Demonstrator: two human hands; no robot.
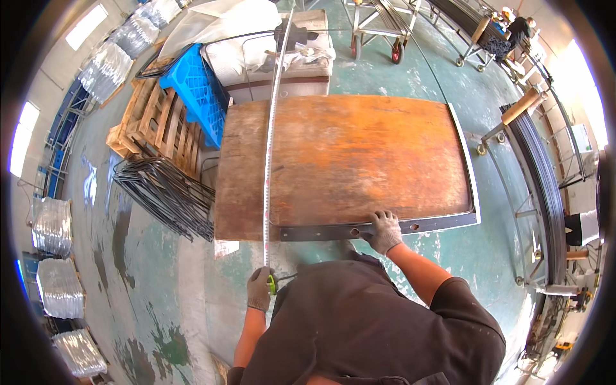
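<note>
My gloved left hand (260,289) is closed around a green tape measure (273,284) beside my body, just off the table's near edge. From it the white tape blade (271,135) runs straight away from me across the left part of the worn wooden tabletop (359,154) and past its far edge. A dark metal bar (321,232) with several holes lies along the near edge of the tabletop. It meets a thin pale strip (463,151) at the right side. My gloved right hand (384,232) grips this bar, fingers over its inner edge.
Left of the table stand a wooden pallet (151,122), a blue plastic pallet (192,86) and a bundle of thin black rods (163,192). Behind is a white-covered stack (282,70). A wheeled rack (385,25) stands far off; long dark profiles (545,186) lie on the right.
</note>
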